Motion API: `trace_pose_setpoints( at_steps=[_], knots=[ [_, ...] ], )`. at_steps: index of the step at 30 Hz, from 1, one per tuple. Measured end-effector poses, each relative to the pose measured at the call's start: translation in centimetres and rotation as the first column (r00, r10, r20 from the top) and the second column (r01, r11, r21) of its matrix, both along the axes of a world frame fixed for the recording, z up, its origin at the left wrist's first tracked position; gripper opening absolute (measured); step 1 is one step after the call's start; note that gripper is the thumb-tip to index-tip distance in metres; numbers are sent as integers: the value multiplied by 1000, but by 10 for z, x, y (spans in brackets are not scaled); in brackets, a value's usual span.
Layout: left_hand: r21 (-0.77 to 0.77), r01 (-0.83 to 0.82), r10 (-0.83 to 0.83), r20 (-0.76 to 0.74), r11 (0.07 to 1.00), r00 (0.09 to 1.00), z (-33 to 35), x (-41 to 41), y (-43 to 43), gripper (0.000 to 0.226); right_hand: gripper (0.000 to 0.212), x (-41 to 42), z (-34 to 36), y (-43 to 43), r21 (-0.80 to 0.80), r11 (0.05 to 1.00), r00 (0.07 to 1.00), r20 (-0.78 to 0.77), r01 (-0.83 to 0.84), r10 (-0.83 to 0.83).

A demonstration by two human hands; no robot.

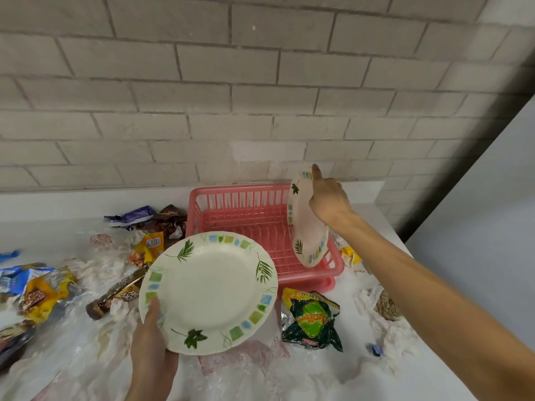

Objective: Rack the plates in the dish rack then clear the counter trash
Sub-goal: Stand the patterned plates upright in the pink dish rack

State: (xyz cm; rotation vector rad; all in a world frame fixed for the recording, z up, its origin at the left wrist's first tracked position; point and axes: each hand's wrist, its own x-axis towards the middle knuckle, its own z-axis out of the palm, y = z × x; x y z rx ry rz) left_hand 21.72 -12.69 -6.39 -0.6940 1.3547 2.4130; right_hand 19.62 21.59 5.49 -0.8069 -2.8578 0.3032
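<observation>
Standing in the pink rack [249, 215], one plate [307, 227] meets the right hand [328, 199].

PLACE: kitchen, home-style by the look | WALL: pale brick-pattern wall [231, 96] right behind | SURFACE: white counter [58, 230] running along it | GEAR: pink plastic dish rack [240, 209] on the counter, leaf-print plate [208, 290] up front, second plate [307, 230] at the rack's right end | LITTER: snack wrappers [312, 319] strewn all round
</observation>
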Motion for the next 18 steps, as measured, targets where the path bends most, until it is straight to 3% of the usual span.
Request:
trace_pose_setpoints(
  at_steps=[11, 18],
  knots=[
    [-42, 1, -1, -3, 999, 1000, 2, 5, -1, 12, 82, 22, -14, -5, 56, 998, 996, -88, 11, -6],
    [-3, -10, 10, -20, 1000, 1000, 5, 10, -1, 36, 80, 31, -17, -1, -5, 1000, 989, -144, 30, -31]
  ],
)
